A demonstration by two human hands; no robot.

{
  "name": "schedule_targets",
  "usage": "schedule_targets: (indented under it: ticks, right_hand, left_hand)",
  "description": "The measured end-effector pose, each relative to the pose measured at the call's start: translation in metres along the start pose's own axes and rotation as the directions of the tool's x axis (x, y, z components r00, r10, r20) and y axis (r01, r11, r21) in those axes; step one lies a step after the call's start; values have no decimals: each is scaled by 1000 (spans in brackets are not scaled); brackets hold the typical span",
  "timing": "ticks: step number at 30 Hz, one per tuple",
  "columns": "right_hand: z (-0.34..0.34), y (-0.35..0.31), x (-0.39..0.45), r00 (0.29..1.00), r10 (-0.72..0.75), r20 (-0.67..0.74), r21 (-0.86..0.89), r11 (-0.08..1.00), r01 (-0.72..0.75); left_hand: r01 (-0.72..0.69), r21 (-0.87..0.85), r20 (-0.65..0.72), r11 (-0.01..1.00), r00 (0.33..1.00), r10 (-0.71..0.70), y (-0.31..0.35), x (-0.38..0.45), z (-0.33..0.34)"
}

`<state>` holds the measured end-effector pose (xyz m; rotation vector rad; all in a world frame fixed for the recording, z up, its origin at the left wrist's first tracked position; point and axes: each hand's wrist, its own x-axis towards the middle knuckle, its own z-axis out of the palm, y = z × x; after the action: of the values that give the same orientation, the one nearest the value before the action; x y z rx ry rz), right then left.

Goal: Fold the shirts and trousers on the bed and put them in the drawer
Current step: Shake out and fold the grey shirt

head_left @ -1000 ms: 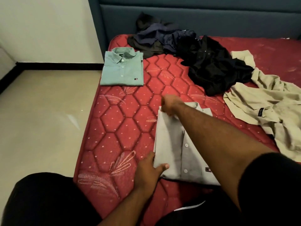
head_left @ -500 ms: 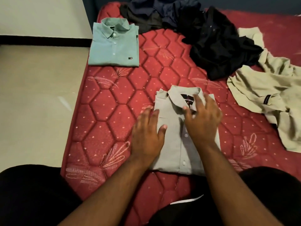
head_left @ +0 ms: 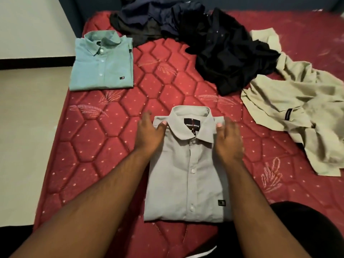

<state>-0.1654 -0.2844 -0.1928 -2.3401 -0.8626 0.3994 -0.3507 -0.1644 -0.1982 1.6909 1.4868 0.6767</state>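
Note:
A folded grey shirt (head_left: 188, 179) lies collar-up on the red quilted mattress (head_left: 93, 146), directly in front of me. My left hand (head_left: 149, 135) rests against its left shoulder, thumb on the cloth and fingers stretched along the edge. On the other shoulder, beside the collar, sits my right hand (head_left: 229, 140), fingers fairly straight. A folded green shirt (head_left: 102, 66) lies at the bed's far left corner. No drawer is in view.
Crumpled black clothing (head_left: 229, 53) and navy garments (head_left: 162, 17) are heaped at the head of the bed. A loose beige garment (head_left: 297, 108) sprawls at the right. Pale floor (head_left: 28, 127) runs along the bed's left edge.
The grey shirt has gone from half-folded to a flat folded rectangle. Both hands moved up from smoothing its front to its shoulders beside the collar.

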Motion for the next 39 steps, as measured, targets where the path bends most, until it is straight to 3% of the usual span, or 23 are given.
schedule_targets:
  ticks: [3, 5, 7, 11, 15, 18, 20, 22, 25, 27, 34, 39]
  right_hand:
    - [-12, 2, 5, 994, 101, 31, 193, 976, -105]
    - [-16, 0, 7, 979, 178, 97, 409, 890, -202]
    - [-19, -8, 9, 974, 207, 90, 602, 768, -219]
    - [-17, -3, 17, 955, 231, 188, 515, 805, -296]
    - [-38, 13, 12, 921, 257, 292, 357, 865, -354]
    - [-37, 16, -3, 875, 253, 413, 332, 853, -403]
    - [-31, 7, -15, 895, 185, 407, 409, 839, -359]
    - [-32, -7, -22, 912, 100, 397, 554, 766, -325]
    - [-35, -38, -22, 884, -43, 466, 666, 675, -318]
    - [-29, -73, -11, 857, -130, 499, 691, 657, -302]
    - [50, -262, 92, 751, -361, 553, 757, 594, -272]
    - [136, -361, 192, 756, -362, 545, 758, 597, -261]
  left_hand:
    - [220, -191, 187, 957, 965, -185, 6, 21, -3]
    - [256, -299, 136, 919, 965, -224, 12, 29, -1]
    - [204, -368, 17, 907, 977, -213, 12, 32, 1]
    - [305, -417, -11, 856, 940, -341, 4, 39, -3]
    - [434, -405, 176, 805, 901, -397, -1, 23, -27]
    - [547, -257, 413, 797, 808, -421, -4, -6, -38]
    - [519, -212, 472, 828, 797, -378, 1, -19, -41]
    - [453, -339, 485, 824, 835, -260, 9, -26, -46]
    - [442, -644, 471, 624, 872, -132, 15, -29, -69]
    - [369, -729, 413, 577, 909, -59, 16, -16, -95]
    - [91, -736, 134, 671, 991, 12, 16, 147, -221]
    - [92, -677, 78, 731, 996, -53, 3, 304, -265]
